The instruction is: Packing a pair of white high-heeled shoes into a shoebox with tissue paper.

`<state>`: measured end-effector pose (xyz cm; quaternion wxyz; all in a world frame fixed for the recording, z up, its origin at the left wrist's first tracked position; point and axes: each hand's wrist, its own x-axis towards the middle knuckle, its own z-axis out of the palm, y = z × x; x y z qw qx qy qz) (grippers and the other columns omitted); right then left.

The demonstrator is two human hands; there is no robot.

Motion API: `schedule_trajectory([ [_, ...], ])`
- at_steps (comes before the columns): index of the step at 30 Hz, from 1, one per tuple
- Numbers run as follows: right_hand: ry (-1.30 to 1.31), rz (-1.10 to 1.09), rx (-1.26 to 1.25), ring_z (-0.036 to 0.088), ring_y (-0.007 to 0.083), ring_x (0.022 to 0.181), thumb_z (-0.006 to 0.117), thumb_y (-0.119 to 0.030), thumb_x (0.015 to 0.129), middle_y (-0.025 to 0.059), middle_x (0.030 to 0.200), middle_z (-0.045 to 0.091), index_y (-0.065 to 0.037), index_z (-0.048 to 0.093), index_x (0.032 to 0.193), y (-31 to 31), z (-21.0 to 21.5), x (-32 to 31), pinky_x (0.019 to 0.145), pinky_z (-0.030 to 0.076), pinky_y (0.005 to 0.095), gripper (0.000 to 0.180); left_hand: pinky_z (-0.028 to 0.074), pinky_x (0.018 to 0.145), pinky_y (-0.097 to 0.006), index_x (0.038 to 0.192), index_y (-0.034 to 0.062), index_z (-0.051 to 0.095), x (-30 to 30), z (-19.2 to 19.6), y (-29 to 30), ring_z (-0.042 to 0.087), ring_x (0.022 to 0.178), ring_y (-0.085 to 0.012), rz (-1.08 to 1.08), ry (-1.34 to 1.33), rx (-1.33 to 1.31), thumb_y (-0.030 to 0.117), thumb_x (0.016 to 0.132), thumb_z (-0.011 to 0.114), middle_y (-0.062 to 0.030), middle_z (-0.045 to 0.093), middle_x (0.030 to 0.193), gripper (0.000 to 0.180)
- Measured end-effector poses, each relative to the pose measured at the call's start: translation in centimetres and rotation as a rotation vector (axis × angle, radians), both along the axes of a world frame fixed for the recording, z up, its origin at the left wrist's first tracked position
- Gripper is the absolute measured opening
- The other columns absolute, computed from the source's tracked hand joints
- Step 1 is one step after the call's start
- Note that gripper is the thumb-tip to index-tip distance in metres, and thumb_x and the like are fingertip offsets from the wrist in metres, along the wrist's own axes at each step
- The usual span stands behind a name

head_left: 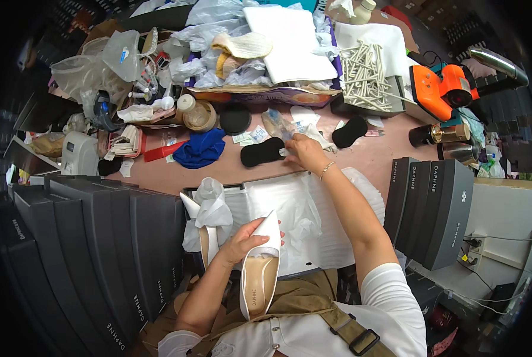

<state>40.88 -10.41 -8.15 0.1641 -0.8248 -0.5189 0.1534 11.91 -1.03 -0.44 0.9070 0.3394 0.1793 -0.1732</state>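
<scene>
My left hand [240, 241] is wrapped round the toe of a white pointed-toe shoe [260, 279], its beige insole facing up and its heel end near my lap. A second white shoe [208, 241], partly covered by crumpled tissue paper [211, 205], lies to the left in an open shoebox [242, 190] lined with white paper. Reaching out over the table, my right hand [309, 153] has its fingertips pinched beside a black oval pad [261, 153] and a clear plastic bag [278, 125]. A small pale bit shows at the fingertips; what it is I cannot make out.
Dark shoeboxes [108, 238] stand in a row at the left, with more boxes [432, 208] at the right. Along the back are a paper-filled carton [266, 92], a box of pale sticks [367, 74], an orange tool [438, 92] and a blue cloth [199, 149].
</scene>
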Motion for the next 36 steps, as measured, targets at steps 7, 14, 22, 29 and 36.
schedule_trajectory([
  [7,0.16,-0.191,0.526,0.064,0.0281,0.084,0.063,-0.01,0.075,0.0119,0.09,0.065,-0.005,0.063,0.082,-0.6,-0.2,0.6,0.073,0.051,0.0375,0.009,0.051,0.092,-0.039,0.135,-0.0058,0.038,-2.7,0.4,0.2,0.063,0.107,-0.0306,0.057,-0.045,0.022,0.016,0.087,0.058,-0.0215,0.06,0.117,0.057],
  [14,1.122,-0.508,1.022,0.065,0.0184,0.085,0.055,-0.009,0.096,0.0093,0.091,0.064,-0.002,0.052,0.105,-5.6,14.7,-2.8,0.079,0.054,0.0311,0.012,0.054,0.088,-0.037,0.133,-0.0066,0.04,-3.3,0.9,3.4,0.065,0.101,-0.0295,-0.058,-0.058,0.017,0.019,0.087,0.059,-0.0222,0.061,0.113,0.056],
  [22,1.899,-0.276,1.293,0.044,0.0109,0.062,0.05,-0.027,0.1,0.0001,0.073,0.047,-0.008,0.053,0.093,-9.1,16.1,-16.3,0.063,0.041,0.0289,0.02,0.044,0.099,-0.036,0.139,0.0002,0.04,-6.0,2.2,-3.5,0.06,0.11,-0.0274,-0.507,-0.217,0.243,0.056,0.095,0.044,-0.0161,0.06,0.121,0.071],
  [29,1.851,0.013,1.016,0.039,0.0082,0.054,0.053,-0.028,0.098,-0.0013,0.066,0.041,-0.008,0.049,0.084,-9.4,16.7,-23.2,0.057,0.037,0.0273,0.024,0.046,0.097,-0.034,0.133,0.0052,0.046,-6.8,4.5,-5.2,0.057,0.109,-0.0184,0.212,-0.204,-0.222,0.05,0.093,0.054,-0.0103,0.057,0.123,0.06],
  [36,0.625,-0.324,0.483,0.06,0.0175,0.082,0.065,-0.023,0.09,0.0064,0.089,0.064,-0.003,0.064,0.103,-11.8,14.9,-23.2,0.085,0.046,0.0313,0.024,0.049,0.078,-0.023,0.097,0.0042,0.061,-8.0,3.3,-4.9,0.06,0.085,-0.0091,0.327,-0.204,0.127,0.021,0.096,0.059,-0.0031,0.065,0.094,0.017],
])
